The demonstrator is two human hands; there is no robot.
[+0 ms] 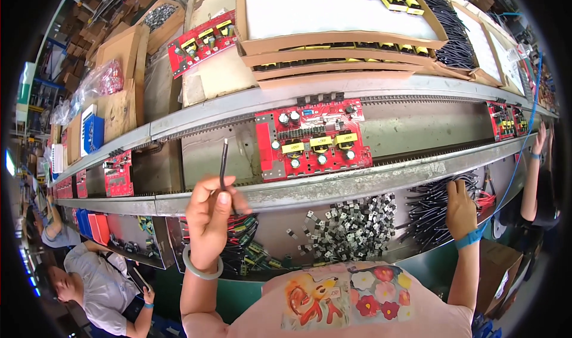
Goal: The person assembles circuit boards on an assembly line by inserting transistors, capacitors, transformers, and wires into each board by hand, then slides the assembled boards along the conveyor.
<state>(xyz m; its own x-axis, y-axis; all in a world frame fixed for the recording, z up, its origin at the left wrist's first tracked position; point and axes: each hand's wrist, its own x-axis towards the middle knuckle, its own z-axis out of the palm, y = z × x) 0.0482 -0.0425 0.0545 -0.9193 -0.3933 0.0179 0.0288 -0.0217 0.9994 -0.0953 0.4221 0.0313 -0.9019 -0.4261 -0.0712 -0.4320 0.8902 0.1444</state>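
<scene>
My left hand (210,219) is raised over the near rail, thumb and fingers pinched around a short black wire (223,166). The wire stands nearly upright, with a pale bare tip at its top. Right of it, a red circuit board (310,136) lies across the two rails, carrying yellow-banded transformers, capacitors and black parts along its far edge. My right hand (460,210) is down at a pile of black wires (426,216) in the near tray. Its fingers are bent and pressed together; what lies between the fingertips is hidden.
Loose black-and-silver transistors (351,228) fill the tray's middle. Stacked cartons (333,64) of yellow transformers stand behind the rails. Other red boards (119,174) sit along the line. A blue cord (524,141) hangs at right. Co-workers are at left (98,287) and right (530,183).
</scene>
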